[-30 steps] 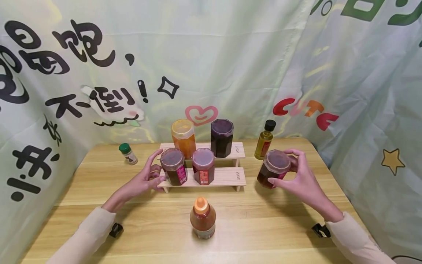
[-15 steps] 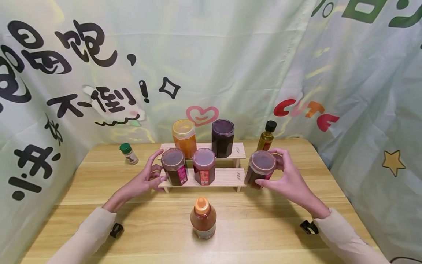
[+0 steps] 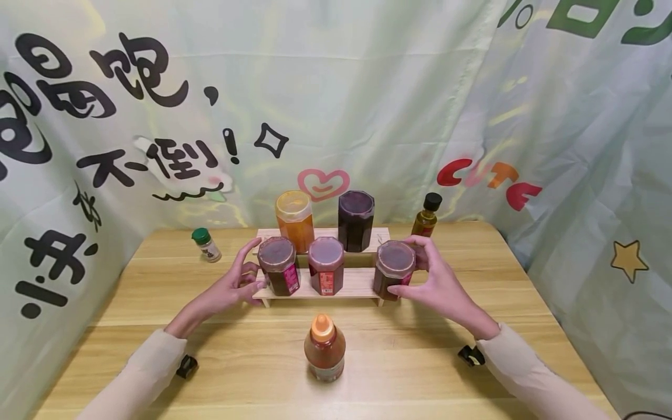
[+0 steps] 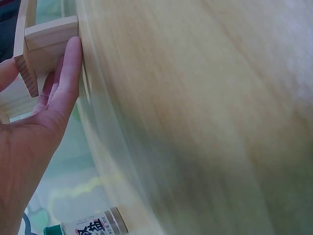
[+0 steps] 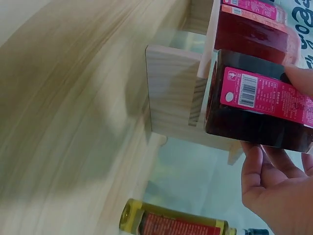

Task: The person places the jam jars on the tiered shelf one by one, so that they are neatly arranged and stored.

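Note:
In the head view my right hand [image 3: 438, 286] grips an eight-sided jar [image 3: 385, 280] of dark contents, thumb in front and fingers behind. The right wrist view shows this jar's pink label [image 5: 266, 93] and its base close over the end of the lower shelf. My left hand [image 3: 231, 289] holds the left end of the two-step wooden rack [image 3: 362, 283]; in the left wrist view its thumb is at the board's edge and its fingers lie along the end piece [image 4: 51, 32]. A dark jar [image 3: 278, 268] and a reddish jar [image 3: 326, 268] stand on the lower step.
On the upper step stand an orange jar [image 3: 295, 224] and a dark purple jar [image 3: 356, 224]. An orange-capped squeeze bottle [image 3: 325, 350] stands in front of the rack. A green-capped shaker [image 3: 206, 245] is at left, a black-capped oil bottle [image 3: 426, 219] behind my right hand.
My right hand has carried the dark jar leftward from the table's right side to the right end of the lower step. The left hand has stayed at the rack.

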Action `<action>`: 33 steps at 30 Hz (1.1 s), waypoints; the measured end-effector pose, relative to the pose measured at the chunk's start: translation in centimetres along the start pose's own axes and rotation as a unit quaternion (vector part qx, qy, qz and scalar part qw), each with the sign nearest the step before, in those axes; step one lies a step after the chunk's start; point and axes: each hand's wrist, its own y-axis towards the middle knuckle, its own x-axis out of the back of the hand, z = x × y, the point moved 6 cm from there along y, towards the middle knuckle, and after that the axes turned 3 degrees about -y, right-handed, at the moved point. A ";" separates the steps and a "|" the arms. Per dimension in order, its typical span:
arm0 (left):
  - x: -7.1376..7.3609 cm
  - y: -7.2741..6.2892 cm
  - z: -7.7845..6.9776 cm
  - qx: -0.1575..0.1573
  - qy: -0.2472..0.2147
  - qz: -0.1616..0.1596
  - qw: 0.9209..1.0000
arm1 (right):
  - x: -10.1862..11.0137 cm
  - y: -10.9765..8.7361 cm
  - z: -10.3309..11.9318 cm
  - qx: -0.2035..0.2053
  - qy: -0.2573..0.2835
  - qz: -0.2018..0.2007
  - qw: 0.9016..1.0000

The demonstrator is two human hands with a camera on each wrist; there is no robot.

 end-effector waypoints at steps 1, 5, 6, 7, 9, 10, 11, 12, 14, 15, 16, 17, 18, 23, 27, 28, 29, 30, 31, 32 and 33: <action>0.0 0.0 0.0 0.000 0.001 0.000 1.000 | -0.1 0.0 0.0 0.000 0.003 0.001 1.000; 0.0 0.0 0.1 -0.001 0.001 0.002 1.000 | -0.5 0.2 -0.1 -0.004 0.017 0.005 1.000; 0.0 0.0 0.1 -0.001 0.001 0.002 1.000 | -0.5 0.2 -0.2 -0.006 0.020 0.006 1.000; 0.0 0.0 0.1 0.000 0.001 0.001 1.000 | -0.6 0.3 -0.3 -0.009 0.024 0.008 1.000; 0.0 -0.1 0.1 0.005 0.001 -0.001 1.000 | -0.7 0.4 -0.6 -0.015 0.030 0.013 0.999; 0.0 -0.1 0.1 0.008 0.000 -0.002 1.000 | -0.8 0.5 -0.7 -0.018 0.032 0.016 0.999; 0.0 -0.1 0.2 0.012 -0.001 -0.004 1.000 | -0.8 0.5 -0.7 -0.020 0.036 0.019 0.999; 0.0 -0.2 0.2 0.016 -0.003 -0.006 1.000 | -0.9 0.6 -0.8 -0.021 0.037 0.020 0.999; 0.1 -0.2 0.3 0.019 -0.004 -0.008 1.000 | -1.0 0.7 -0.8 -0.020 0.051 0.025 0.998; 0.1 -0.2 0.3 0.019 -0.007 -0.009 1.000 | -1.0 0.8 -0.7 -0.018 0.058 0.027 0.998; 0.1 -0.2 0.3 0.018 -0.008 -0.009 1.000 | -1.0 0.8 -0.7 -0.014 0.063 0.028 0.998; 0.1 -0.2 0.3 0.016 -0.009 -0.009 1.000 | -1.0 0.8 -0.6 -0.011 0.067 0.029 0.997; 0.1 -0.2 0.3 0.013 -0.008 -0.007 1.000 | -1.0 0.9 -0.6 -0.006 0.069 0.030 0.997; 0.1 -0.2 0.4 0.008 -0.011 -0.005 1.000 | -1.1 1.1 -0.7 0.004 0.063 0.032 0.998; 0.1 -0.1 0.2 0.011 -0.015 -0.006 1.000 | -1.1 1.1 -0.8 0.006 0.067 0.035 0.997; 0.0 -0.1 0.1 0.012 -0.017 -0.007 1.000 | -1.1 1.1 -0.8 0.007 0.068 0.036 0.997; 0.0 -0.1 0.1 0.012 -0.015 -0.005 1.000 | -1.1 1.2 -0.9 0.007 0.069 0.037 0.997; 0.0 -0.1 0.0 0.012 -0.013 -0.005 1.000 | -1.2 1.2 -0.9 0.008 0.070 0.039 0.997; 0.0 -0.1 0.0 0.012 -0.011 -0.005 1.000 | -1.2 1.2 -0.9 0.007 0.072 0.040 0.997; 0.0 -0.1 0.0 0.012 -0.009 -0.004 1.000 | -1.2 1.2 -0.9 0.006 0.075 0.043 0.996; 0.0 -0.1 0.0 0.013 -0.008 -0.004 1.000 | -1.2 1.3 -0.9 0.005 0.076 0.044 0.996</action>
